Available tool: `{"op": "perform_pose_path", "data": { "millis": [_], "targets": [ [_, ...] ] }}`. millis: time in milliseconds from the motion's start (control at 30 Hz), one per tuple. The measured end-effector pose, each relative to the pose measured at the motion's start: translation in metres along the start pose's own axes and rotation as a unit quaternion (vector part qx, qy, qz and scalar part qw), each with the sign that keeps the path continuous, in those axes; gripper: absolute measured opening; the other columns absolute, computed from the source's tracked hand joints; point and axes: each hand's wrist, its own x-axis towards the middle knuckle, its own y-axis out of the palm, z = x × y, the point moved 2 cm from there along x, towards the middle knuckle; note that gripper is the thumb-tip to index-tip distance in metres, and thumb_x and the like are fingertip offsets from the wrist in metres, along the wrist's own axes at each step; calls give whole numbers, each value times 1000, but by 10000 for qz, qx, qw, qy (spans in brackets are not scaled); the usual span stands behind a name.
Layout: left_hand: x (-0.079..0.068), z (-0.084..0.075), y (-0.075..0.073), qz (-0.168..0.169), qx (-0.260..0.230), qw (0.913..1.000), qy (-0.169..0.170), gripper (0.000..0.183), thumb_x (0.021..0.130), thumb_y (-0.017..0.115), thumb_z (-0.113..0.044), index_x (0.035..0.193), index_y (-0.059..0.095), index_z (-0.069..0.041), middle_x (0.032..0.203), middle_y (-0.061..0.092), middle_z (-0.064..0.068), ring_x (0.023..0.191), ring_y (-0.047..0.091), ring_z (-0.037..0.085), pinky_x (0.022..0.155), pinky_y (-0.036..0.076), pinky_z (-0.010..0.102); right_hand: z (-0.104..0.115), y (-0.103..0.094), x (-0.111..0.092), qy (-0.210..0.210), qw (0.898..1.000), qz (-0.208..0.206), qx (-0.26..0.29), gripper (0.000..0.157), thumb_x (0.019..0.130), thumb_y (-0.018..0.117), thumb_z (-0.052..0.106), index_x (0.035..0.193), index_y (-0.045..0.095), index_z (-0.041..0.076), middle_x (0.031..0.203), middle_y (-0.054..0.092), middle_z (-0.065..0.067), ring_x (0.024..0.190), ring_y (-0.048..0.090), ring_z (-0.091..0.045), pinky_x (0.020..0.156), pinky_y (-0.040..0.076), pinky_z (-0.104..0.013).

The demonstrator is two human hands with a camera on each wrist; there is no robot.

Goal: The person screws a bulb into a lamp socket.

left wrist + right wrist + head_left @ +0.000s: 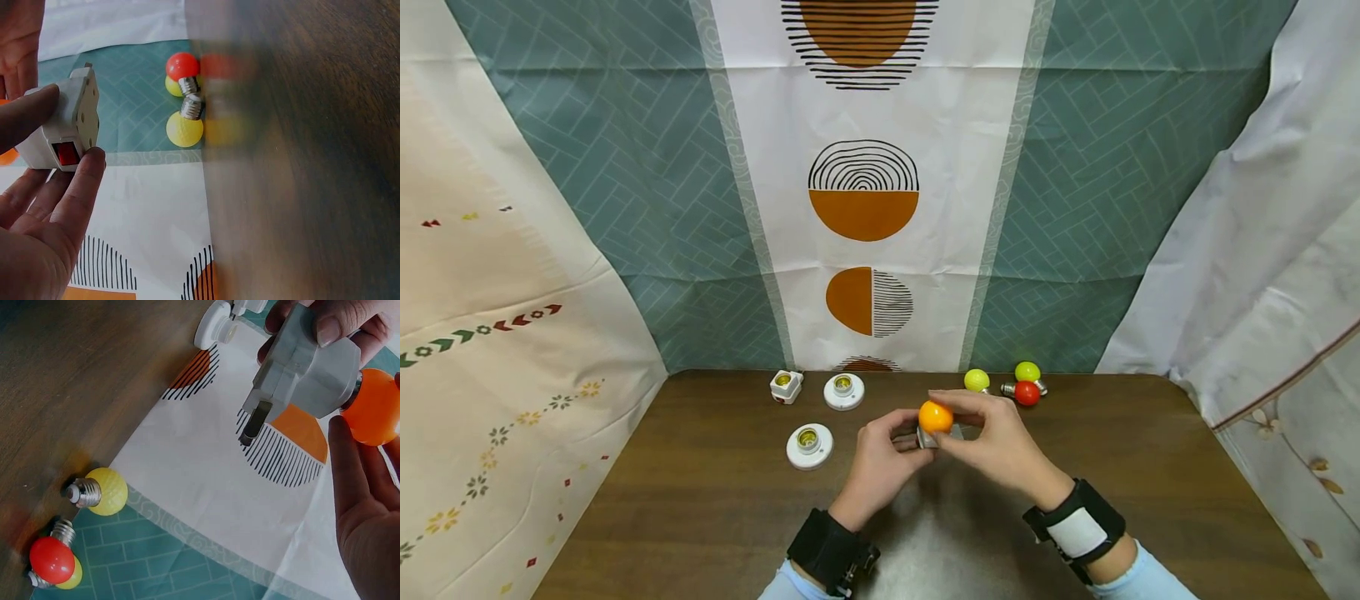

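Observation:
My left hand (883,458) grips a white plug-in bulb socket (62,122) with a red switch (66,154) on its side. Metal plug prongs (256,424) stick out of the socket's body in the right wrist view. An orange light bulb (936,416) sits at the socket's mouth, and a little of its metal base shows between glass and socket. With thumb and fingers, my right hand (996,437) holds the orange bulb by its round glass. Both hands are close together above the table, the bulb upward in the head view.
Two round white lamp holders (809,447) and a square white socket (786,387) stand on the brown table (715,508) to the left. Behind my right hand lie a red bulb (1027,393) and two yellow bulbs (977,380). A patterned cloth (865,250) hangs at the back edge.

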Motion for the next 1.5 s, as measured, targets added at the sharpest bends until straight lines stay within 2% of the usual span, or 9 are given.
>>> {"op": "perform_pose_path", "data": {
  "millis": [133, 267, 433, 567, 700, 867, 1100, 1300, 1500],
  "targets": [
    [0, 0, 0, 14, 20, 10000, 21, 42, 73, 78, -17, 112, 62, -17, 104, 63, -4, 93, 61, 13, 75, 49, 31, -23, 2, -2, -52, 9996, -248, -159, 45, 73, 79, 23, 115, 64, 23, 111, 61, 9, 99, 57, -10, 76, 49, -29],
    [0, 0, 1, 14, -48, 10000, 68, 42, 73, 78, -18, 112, 62, -17, 104, 63, -4, 94, 61, 14, 75, 49, 32, -22, 2, -1, -5, 9989, -368, -283, 46, 71, 80, 28, 114, 64, 24, 110, 62, 9, 98, 57, -8, 75, 49, -28],
    [1, 1, 1, -18, -8, 9999, 147, 42, 73, 78, -22, 112, 62, -16, 104, 63, -4, 93, 62, 14, 75, 50, 32, -23, 2, -1, -35, 9991, -179, -374, 53, 73, 78, 33, 121, 60, 24, 123, 56, 10, 108, 53, -8, 82, 46, -28],
    [1, 2, 1, -46, 26, 9999, 140, 42, 73, 78, -21, 111, 63, -16, 103, 63, -4, 92, 62, 13, 75, 50, 31, -25, 1, -2, -159, 9993, 95, -323, 52, 77, 76, 29, 126, 58, 22, 128, 52, 8, 112, 51, -10, 84, 45, -31],
    [1, 1, 1, -51, -31, 9999, 84, 42, 73, 79, -16, 111, 63, -15, 102, 63, -3, 91, 62, 14, 74, 50, 31, -25, 1, -2, -184, 9994, 223, -188, 51, 78, 74, 20, 126, 57, 21, 127, 54, 6, 110, 52, -11, 83, 46, -35],
    [1, 1, 1, -39, -47, 10000, 55, 42, 72, 79, -17, 111, 63, -16, 104, 63, -3, 92, 62, 14, 75, 49, 31, -24, 2, -1, -174, 9998, 83, -63, 49, 77, 75, 19, 123, 59, 22, 121, 57, 6, 105, 55, -11, 80, 48, -34],
    [1, 1, 1, 4, -127, 9999, -21, 44, 73, 79, -18, 113, 62, -17, 106, 62, -3, 94, 62, 15, 75, 49, 31, -26, 1, -1, -111, 9996, -174, -179, 45, 75, 77, 27, 117, 63, 20, 113, 61, 7, 100, 57, -11, 79, 49, -32],
    [1, 1, 1, -4, -32, 10000, 3, 44, 73, 79, -20, 113, 62, -16, 106, 62, -3, 93, 62, 14, 74, 49, 30, -26, 1, -1, -59, 9997, -71, -222, 51, 74, 77, 31, 121, 61, 20, 122, 56, 7, 108, 54, -11, 83, 46, -31],
    [1, 0, 1, -64, 70, 9999, 65, 42, 73, 79, -17, 112, 63, -15, 105, 63, -3, 93, 62, 13, 75, 49, 31, -26, 2, -1, -150, 9996, 202, -134, 52, 78, 75, 23, 126, 57, 23, 129, 52, 9, 114, 50, -11, 87, 44, -32]
  ]
}}
